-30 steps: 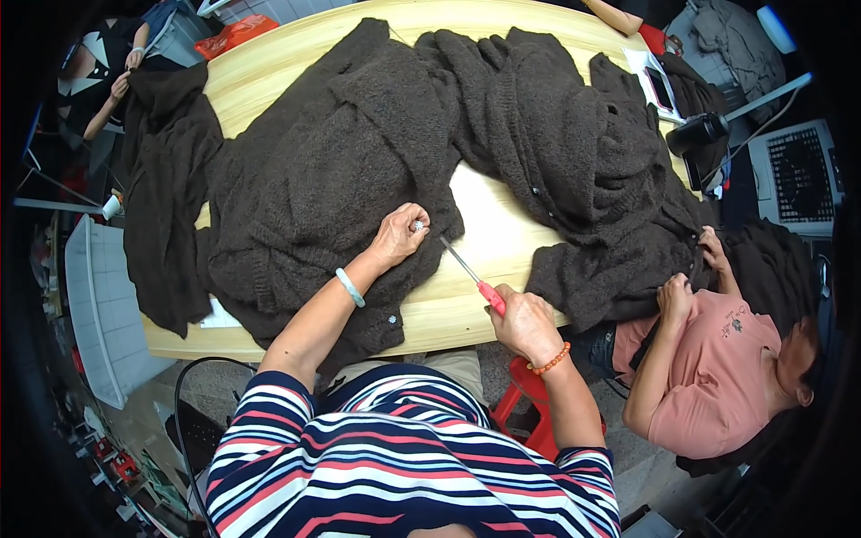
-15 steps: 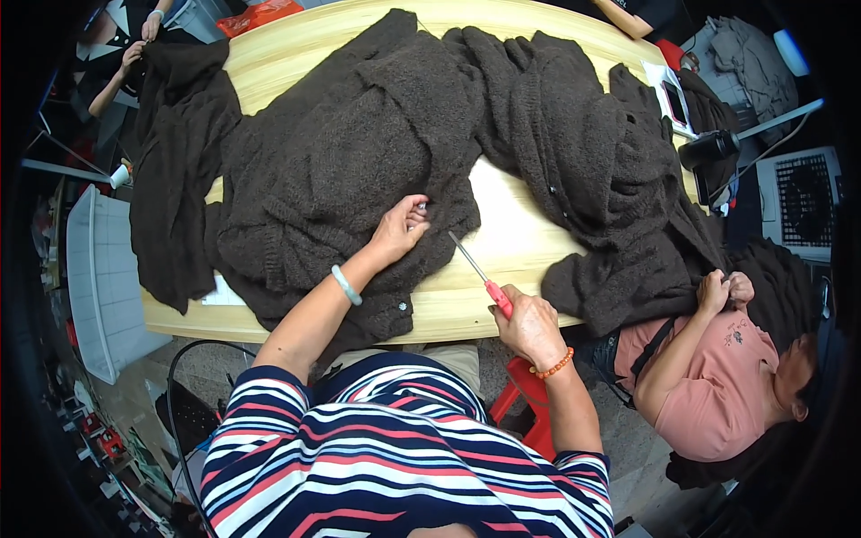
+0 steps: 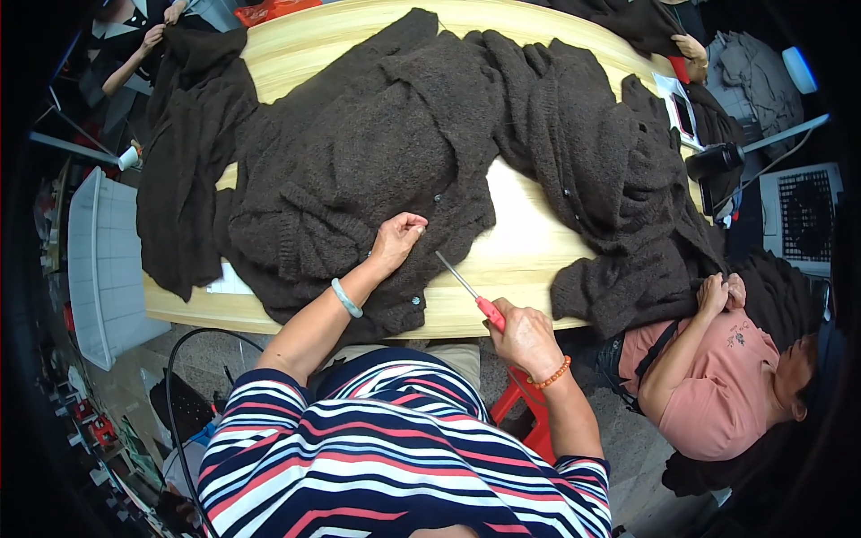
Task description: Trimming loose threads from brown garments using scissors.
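A dark brown knitted cardigan (image 3: 359, 152) lies bunched on the table before me, with a shiny button (image 3: 437, 197) near its edge and another button (image 3: 415, 301) lower down. My left hand (image 3: 395, 246) rests over the knit just below the upper button, thumb and fingertips pinched together; what is between them, if anything, is too small to make out. In my right hand (image 3: 527, 339) is a red-handled tool (image 3: 490, 313) with a long thin metal shaft, like a screwdriver. Its tip points toward my left hand, near the cardigan's edge.
More brown knitwear (image 3: 601, 152) lies on the right of the wooden table (image 3: 511, 260). A co-worker in pink (image 3: 708, 386) handles knit at the right; other people's hands hold knit at the far corners. A white bin (image 3: 99, 269) stands left, a red stool (image 3: 525, 412) beside me.
My left hand has drawn nearer to me, leaving a button uncovered. The tool's tip has dropped slightly toward me and left. At the far right, another person's hand now holds dark knit.
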